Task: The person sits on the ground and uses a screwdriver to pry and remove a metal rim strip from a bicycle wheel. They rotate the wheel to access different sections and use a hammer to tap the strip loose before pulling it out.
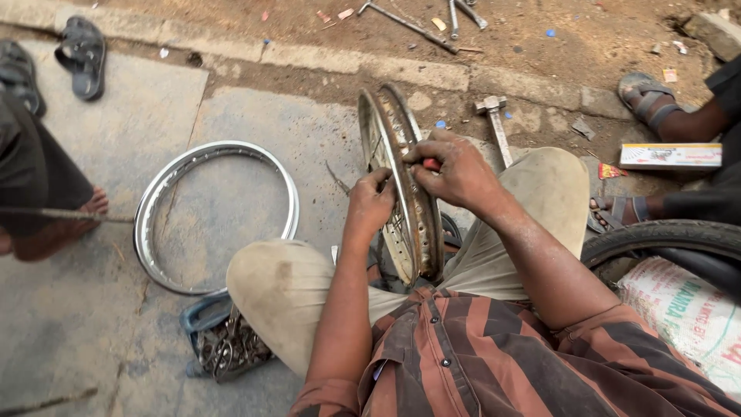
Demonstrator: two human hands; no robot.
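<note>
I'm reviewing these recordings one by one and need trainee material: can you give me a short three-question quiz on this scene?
1. True or false: the rusty wheel rim stands upright between the person's knees.
2. What lies flat on the concrete to the person's left? A) a shiny bare rim B) a tyre C) a hammer
3. Fill in: the right hand holds a tool with a ____ handle against the rusty wheel rim.

Key:
1. True; the left hand steadies it from the other side.
2. A, the shiny bare rim. The hammer lies beyond the right knee, and the tyre is on the person's right.
3. Red; only a bit of it shows between the fingers.
</note>
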